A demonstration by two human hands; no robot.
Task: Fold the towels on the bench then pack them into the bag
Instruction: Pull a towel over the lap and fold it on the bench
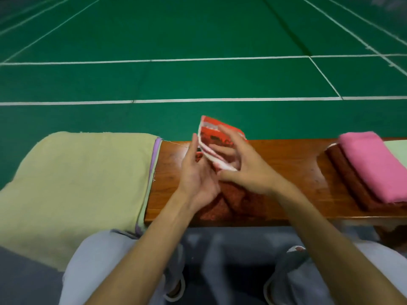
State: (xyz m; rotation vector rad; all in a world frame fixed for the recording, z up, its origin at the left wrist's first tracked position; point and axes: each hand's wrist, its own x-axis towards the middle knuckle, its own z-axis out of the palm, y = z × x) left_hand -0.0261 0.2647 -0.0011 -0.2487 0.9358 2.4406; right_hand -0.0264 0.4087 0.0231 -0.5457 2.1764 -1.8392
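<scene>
The red towel (208,134) is at the middle of the surface (286,164), its patterned upper part lifted and turned over while its darker lower part lies bunched on the wood in front of the person. The right hand (244,166) takes it in its grip, fingers spread over the top layer and the thumb apparently tucked under the fold, though blur makes that hard to confirm. The left hand (198,175) has no hold: its straight fingers stand against the cloth's left edge, likely to square up the fold.

A yellow towel (77,172) drapes unfolded over the left end. At the right, a folded pink towel (372,164) sits on a brown towel (348,179), probably set aside as finished. A pale green cloth (396,148) beyond them is cut off by the frame. The bag is not in view.
</scene>
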